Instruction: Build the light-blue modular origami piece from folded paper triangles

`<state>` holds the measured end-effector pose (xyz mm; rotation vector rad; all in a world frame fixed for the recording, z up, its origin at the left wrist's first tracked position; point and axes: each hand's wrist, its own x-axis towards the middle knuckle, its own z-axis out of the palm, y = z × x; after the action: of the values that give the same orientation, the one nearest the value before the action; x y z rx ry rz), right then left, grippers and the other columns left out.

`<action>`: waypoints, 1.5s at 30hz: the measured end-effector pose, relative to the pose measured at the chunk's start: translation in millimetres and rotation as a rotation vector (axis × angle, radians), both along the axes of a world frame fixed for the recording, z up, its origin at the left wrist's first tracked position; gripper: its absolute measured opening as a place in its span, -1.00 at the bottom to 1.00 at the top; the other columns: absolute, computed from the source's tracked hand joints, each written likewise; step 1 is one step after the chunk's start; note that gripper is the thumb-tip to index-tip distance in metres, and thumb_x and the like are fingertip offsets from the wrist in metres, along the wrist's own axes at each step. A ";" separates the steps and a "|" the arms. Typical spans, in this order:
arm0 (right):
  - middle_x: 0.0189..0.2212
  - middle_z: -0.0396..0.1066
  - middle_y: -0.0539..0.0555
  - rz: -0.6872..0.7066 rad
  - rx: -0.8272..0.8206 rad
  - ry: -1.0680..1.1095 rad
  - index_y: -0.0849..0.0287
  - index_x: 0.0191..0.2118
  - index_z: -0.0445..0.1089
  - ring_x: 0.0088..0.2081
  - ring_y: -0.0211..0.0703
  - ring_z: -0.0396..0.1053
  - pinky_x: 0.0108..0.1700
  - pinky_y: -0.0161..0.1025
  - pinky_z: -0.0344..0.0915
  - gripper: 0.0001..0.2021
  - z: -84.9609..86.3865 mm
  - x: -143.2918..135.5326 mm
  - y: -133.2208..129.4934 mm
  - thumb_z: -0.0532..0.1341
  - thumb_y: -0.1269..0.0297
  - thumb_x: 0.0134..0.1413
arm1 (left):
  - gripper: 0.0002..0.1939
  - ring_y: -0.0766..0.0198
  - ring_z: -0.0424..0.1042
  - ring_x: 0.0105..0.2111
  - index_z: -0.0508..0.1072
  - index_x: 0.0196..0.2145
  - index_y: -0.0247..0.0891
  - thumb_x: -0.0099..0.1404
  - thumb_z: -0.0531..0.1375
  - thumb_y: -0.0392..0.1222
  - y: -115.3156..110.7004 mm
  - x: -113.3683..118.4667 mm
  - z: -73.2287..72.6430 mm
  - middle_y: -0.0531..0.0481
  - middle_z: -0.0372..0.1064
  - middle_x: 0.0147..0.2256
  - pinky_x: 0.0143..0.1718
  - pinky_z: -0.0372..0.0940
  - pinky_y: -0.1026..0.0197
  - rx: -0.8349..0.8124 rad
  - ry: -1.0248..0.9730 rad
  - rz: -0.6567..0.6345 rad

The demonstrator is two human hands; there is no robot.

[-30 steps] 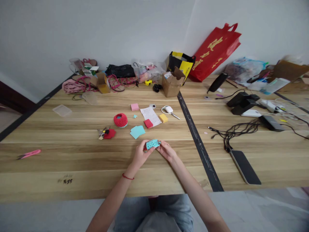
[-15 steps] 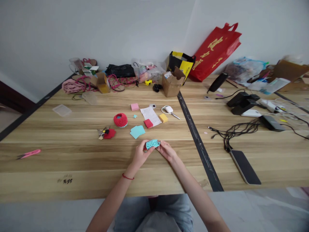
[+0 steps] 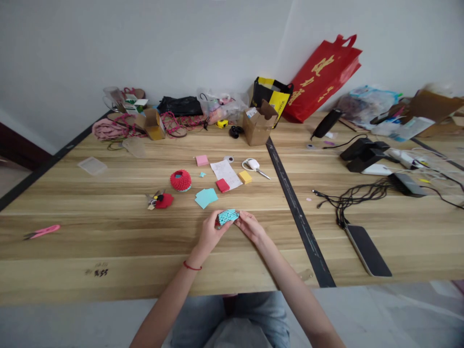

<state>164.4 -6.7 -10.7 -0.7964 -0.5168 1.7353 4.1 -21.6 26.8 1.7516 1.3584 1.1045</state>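
Note:
Between my hands is a light-blue piece of folded-paper origami (image 3: pixel 228 216), built from many small interlocked units, with a little red at its left side. My left hand (image 3: pixel 210 229) is closed around its left end, thumb along the near side. My right hand (image 3: pixel 251 226) pinches its right end with the fingertips. Just beyond lie several light-blue paper sheets (image 3: pixel 206 198). A round red origami piece (image 3: pixel 180 180) with a blue underside stands to the left of them. A small light-blue scrap (image 3: pixel 203 174) lies beside it.
Past the blue sheets are a printed paper (image 3: pixel 225 173), red (image 3: pixel 222 185), yellow (image 3: pixel 245 177) and pink (image 3: pixel 202 160) paper stacks, and white-handled scissors (image 3: pixel 255 166). Pink snips (image 3: pixel 42 232) lie far left. A black phone (image 3: pixel 369 250) and cables (image 3: pixel 348 199) are at right. A cardboard box (image 3: pixel 258 126) stands behind.
Almost nothing differs. Both hands keep their hold on the blue origami piece, and the view has shifted very slightly.

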 end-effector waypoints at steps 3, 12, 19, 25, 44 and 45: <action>-0.54 0.45 0.00 -0.022 0.005 -0.022 0.16 -0.57 0.46 -0.49 -0.29 0.28 -0.34 -0.30 0.32 -0.77 0.8 1.4 0.4 0.47 0.18 -0.34 | -0.71 0.21 0.48 -0.28 0.38 -0.18 -0.24 0.17 0.24 -0.08 0.6 -0.7 -2.7 -0.07 0.48 -0.24 -0.27 0.37 0.23 0.015 0.022 0.000; -0.57 0.42 -0.01 -0.002 0.010 -0.108 0.18 -0.58 0.47 -0.51 -0.32 0.24 -0.36 -0.30 0.22 -0.76 1.5 5.1 0.9 0.46 0.15 -0.34 | -0.71 0.23 0.47 -0.33 0.38 -0.17 -0.25 0.20 0.21 -0.06 4.1 -1.8 -8.5 -0.06 0.48 -0.27 -0.31 0.37 0.22 -0.064 -0.035 -0.050; -0.60 0.37 -0.03 0.000 0.031 -0.240 0.17 -0.60 0.48 -0.52 -0.32 0.19 -0.36 -0.28 0.15 -0.75 6.8 8.8 2.0 0.46 0.13 -0.37 | -0.68 0.20 0.48 -0.29 0.38 -0.15 -0.24 0.19 0.22 -0.04 5.9 -3.2 -12.5 -0.08 0.48 -0.23 -0.28 0.38 0.20 -0.050 -0.028 -0.053; -0.62 0.33 -0.04 -0.009 0.077 -0.281 0.17 -0.62 0.47 -0.52 -0.32 0.16 -0.38 -0.28 0.11 -0.75 10.8 10.2 1.8 0.46 0.12 -0.37 | -0.69 0.20 0.47 -0.30 0.39 -0.14 -0.23 0.20 0.21 -0.03 4.2 -2.8 -12.2 -0.09 0.48 -0.23 -0.30 0.37 0.20 -0.047 0.001 -0.058; -0.62 0.31 -0.05 -0.030 0.129 -0.348 0.15 -0.63 0.45 -0.51 -0.30 0.15 -0.36 -0.26 0.10 -0.75 11.6 8.9 0.0 0.44 0.10 -0.32 | -0.69 0.16 0.46 -0.24 0.40 -0.14 -0.24 0.18 0.23 -0.08 3.8 -2.4 -12.0 -0.12 0.48 -0.20 -0.22 0.37 0.15 0.017 0.045 -0.037; -0.62 0.31 -0.04 -0.020 0.126 -0.344 0.15 -0.63 0.45 -0.51 -0.29 0.15 -0.36 -0.26 0.10 -0.74 12.6 9.0 -0.2 0.44 0.10 -0.33 | -0.69 0.17 0.46 -0.25 0.40 -0.14 -0.24 0.18 0.23 -0.07 4.3 -2.4 -12.4 -0.12 0.48 -0.20 -0.22 0.37 0.15 -0.002 0.023 -0.047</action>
<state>173.4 -6.9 2.0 -1.0113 -0.8376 1.5362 1.7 -17.3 14.3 1.7909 1.3248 1.0609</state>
